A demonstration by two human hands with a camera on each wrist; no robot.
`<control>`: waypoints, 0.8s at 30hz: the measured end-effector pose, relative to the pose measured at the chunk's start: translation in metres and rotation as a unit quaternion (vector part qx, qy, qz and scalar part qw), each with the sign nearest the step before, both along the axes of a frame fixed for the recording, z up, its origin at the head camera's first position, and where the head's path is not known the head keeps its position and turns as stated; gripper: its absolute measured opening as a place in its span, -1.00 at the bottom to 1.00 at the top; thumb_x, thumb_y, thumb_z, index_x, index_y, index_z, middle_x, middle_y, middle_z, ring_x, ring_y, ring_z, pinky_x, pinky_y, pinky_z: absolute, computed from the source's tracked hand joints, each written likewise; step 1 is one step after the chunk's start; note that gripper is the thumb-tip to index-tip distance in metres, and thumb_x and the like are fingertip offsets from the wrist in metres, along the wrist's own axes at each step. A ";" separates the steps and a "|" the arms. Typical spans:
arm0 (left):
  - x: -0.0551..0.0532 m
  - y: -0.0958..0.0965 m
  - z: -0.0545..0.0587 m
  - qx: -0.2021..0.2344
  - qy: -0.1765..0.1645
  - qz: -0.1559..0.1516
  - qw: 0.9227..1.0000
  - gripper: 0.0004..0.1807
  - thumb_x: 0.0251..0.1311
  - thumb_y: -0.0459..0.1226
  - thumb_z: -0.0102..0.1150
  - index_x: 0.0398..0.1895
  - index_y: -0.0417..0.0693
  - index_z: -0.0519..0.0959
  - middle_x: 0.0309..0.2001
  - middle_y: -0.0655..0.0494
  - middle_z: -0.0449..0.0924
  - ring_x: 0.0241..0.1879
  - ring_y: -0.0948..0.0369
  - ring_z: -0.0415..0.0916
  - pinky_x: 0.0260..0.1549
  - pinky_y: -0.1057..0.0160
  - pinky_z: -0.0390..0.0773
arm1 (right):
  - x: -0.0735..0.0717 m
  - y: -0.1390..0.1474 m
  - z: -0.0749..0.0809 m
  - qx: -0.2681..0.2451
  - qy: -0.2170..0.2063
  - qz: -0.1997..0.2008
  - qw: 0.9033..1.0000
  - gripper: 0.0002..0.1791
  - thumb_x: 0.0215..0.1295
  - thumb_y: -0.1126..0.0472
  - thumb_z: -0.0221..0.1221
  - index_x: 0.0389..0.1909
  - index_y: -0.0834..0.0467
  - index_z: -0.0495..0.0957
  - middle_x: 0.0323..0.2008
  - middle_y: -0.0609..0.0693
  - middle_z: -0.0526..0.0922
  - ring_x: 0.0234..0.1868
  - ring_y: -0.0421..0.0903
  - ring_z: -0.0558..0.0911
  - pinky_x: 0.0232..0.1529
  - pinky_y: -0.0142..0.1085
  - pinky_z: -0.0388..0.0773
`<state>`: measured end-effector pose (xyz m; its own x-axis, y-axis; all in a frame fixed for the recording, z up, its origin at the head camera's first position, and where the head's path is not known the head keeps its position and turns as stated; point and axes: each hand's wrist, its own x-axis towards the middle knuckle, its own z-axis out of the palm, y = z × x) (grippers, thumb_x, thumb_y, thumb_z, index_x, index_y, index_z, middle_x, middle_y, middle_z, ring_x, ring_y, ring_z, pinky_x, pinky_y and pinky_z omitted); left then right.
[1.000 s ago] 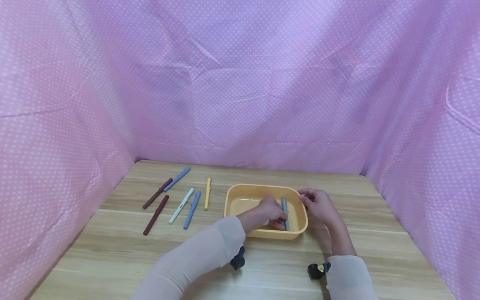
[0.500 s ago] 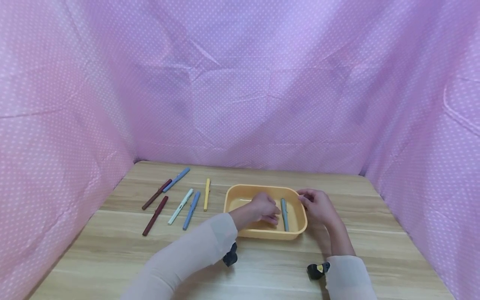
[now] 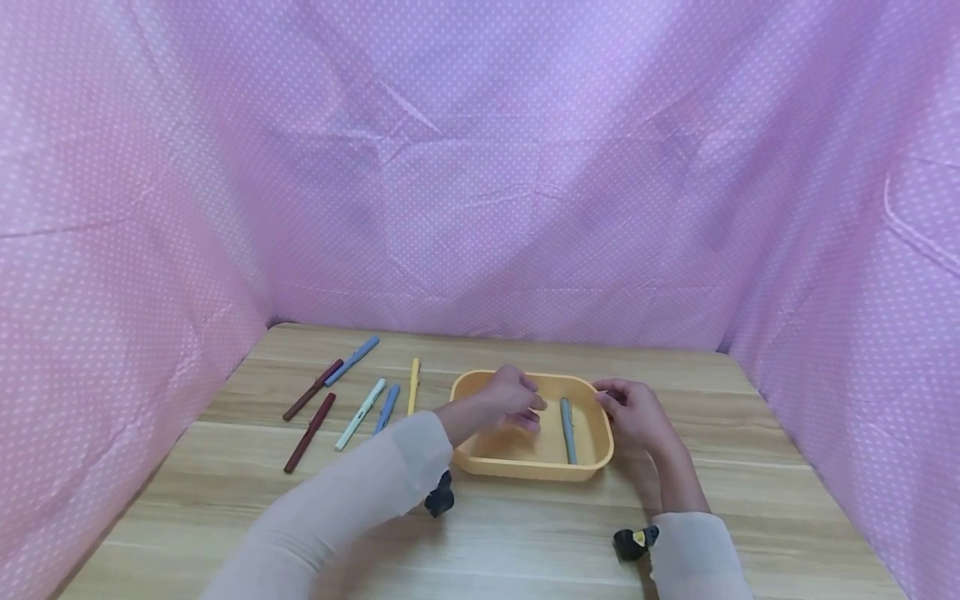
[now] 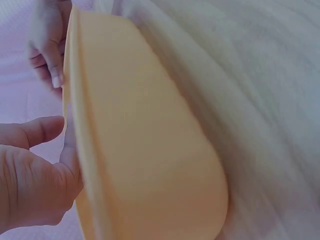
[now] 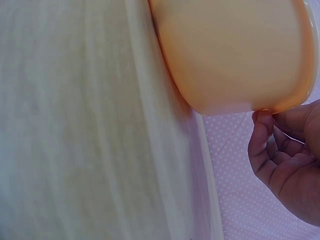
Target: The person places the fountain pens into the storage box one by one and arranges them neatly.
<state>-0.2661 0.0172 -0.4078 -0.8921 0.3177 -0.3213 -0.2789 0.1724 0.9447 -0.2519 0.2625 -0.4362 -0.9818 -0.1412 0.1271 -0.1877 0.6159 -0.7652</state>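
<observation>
A yellow plastic box (image 3: 525,471) stands on the table, with one grey-green pen (image 3: 567,429) lying inside near its right end. Over the box's left half is my left hand (image 3: 510,400), its fingers loosely spread and nothing between them. The left wrist view shows thumb and fingers (image 4: 47,127) apart beside the box's rim. My right hand (image 3: 633,412) pinches the rim at the box's right end; in the right wrist view its curled fingers (image 5: 262,145) meet the box wall.
Left of the box lie several pens: a yellow pen (image 3: 413,387), a mint pen (image 3: 360,415), a blue pen (image 3: 386,408) partly behind the left sleeve, a dark red pen (image 3: 310,433), and another dark red pen (image 3: 311,392) touching a blue one. Pink dotted cloth (image 3: 480,208) surrounds the table.
My left hand has let go of the grey-green pen, now lying in the box, and has risen and moved left. The right hand stays at the rim.
</observation>
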 end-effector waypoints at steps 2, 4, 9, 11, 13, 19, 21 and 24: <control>0.000 -0.005 0.005 -0.005 0.004 -0.010 1.000 -0.50 0.21 -0.58 0.27 0.21 -0.49 0.38 -0.14 -0.19 0.62 -0.09 -0.22 0.67 -0.36 0.20 0.80 | 0.000 0.000 0.000 -0.001 -0.002 0.001 1.000 -0.72 0.53 0.35 0.09 0.12 0.39 0.60 -0.23 0.13 0.71 -0.24 -0.07 0.64 -0.30 -0.36 0.68; -0.001 -0.010 0.009 -0.012 0.009 -0.019 1.000 -0.49 0.22 -0.57 0.27 0.23 -0.49 0.37 -0.12 -0.19 0.62 -0.05 -0.24 0.66 -0.34 0.19 0.80 | 0.000 0.000 0.000 -0.004 -0.004 0.002 1.000 -0.71 0.54 0.34 0.08 0.13 0.40 0.59 -0.20 0.15 0.71 -0.22 -0.06 0.65 -0.28 -0.37 0.68; -0.006 -0.022 0.015 -0.021 0.015 -0.032 0.999 -0.46 0.26 -0.53 0.27 0.28 -0.49 0.34 -0.08 -0.19 0.60 0.01 -0.24 0.63 -0.29 0.19 0.80 | 0.000 0.000 0.000 -0.009 -0.009 0.001 1.000 -0.69 0.55 0.33 0.07 0.16 0.42 0.56 -0.14 0.20 0.71 -0.17 -0.01 0.67 -0.24 -0.37 0.70; -0.008 -0.027 0.016 -0.024 0.017 -0.032 0.999 -0.45 0.26 -0.52 0.27 0.29 -0.48 0.34 -0.07 -0.19 0.60 0.01 -0.23 0.64 -0.29 0.19 0.80 | 0.000 0.000 0.000 -0.008 -0.009 0.001 1.000 -0.69 0.56 0.33 0.07 0.16 0.41 0.56 -0.14 0.20 0.70 -0.16 -0.01 0.68 -0.23 -0.36 0.70; -0.010 -0.031 0.017 -0.028 0.018 -0.027 0.999 -0.46 0.26 -0.53 0.27 0.28 -0.46 0.36 -0.07 -0.20 0.61 0.00 -0.23 0.64 -0.29 0.18 0.80 | 0.001 0.000 0.000 -0.006 -0.008 0.000 1.000 -0.70 0.55 0.33 0.07 0.16 0.41 0.57 -0.14 0.19 0.70 -0.16 -0.01 0.67 -0.23 -0.36 0.70; -0.015 -0.045 0.020 -0.028 0.017 0.001 0.999 -0.50 0.24 -0.54 0.27 0.23 -0.42 0.40 -0.08 -0.21 0.63 0.04 -0.25 0.62 -0.27 0.17 0.80 | 0.000 0.000 -0.001 -0.003 -0.004 -0.003 1.000 -0.71 0.54 0.34 0.08 0.13 0.40 0.58 -0.18 0.18 0.70 -0.19 -0.03 0.66 -0.25 -0.35 0.69; -0.018 -0.053 0.021 -0.032 0.019 0.003 0.999 -0.48 0.25 -0.52 0.28 0.26 -0.42 0.39 -0.06 -0.22 0.63 0.05 -0.24 0.62 -0.25 0.18 0.80 | 0.000 0.000 -0.001 -0.003 -0.004 -0.003 1.000 -0.71 0.54 0.33 0.08 0.13 0.40 0.58 -0.17 0.18 0.71 -0.19 -0.03 0.66 -0.24 -0.34 0.69; -0.022 -0.065 0.024 -0.042 0.027 0.004 0.999 -0.43 0.26 -0.49 0.29 0.31 -0.40 0.37 -0.03 -0.22 0.62 0.05 -0.21 0.62 -0.24 0.20 0.80 | 0.000 0.001 0.000 -0.004 -0.005 -0.004 1.000 -0.70 0.55 0.34 0.07 0.14 0.40 0.58 -0.16 0.19 0.71 -0.19 -0.03 0.66 -0.23 -0.34 0.70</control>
<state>-0.2881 -0.0482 -0.3836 -0.9111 0.2847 -0.2982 -0.2297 0.2501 0.9406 -0.2521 0.2630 -0.4365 -0.9842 -0.1315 0.1183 -0.1744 0.6110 -0.7722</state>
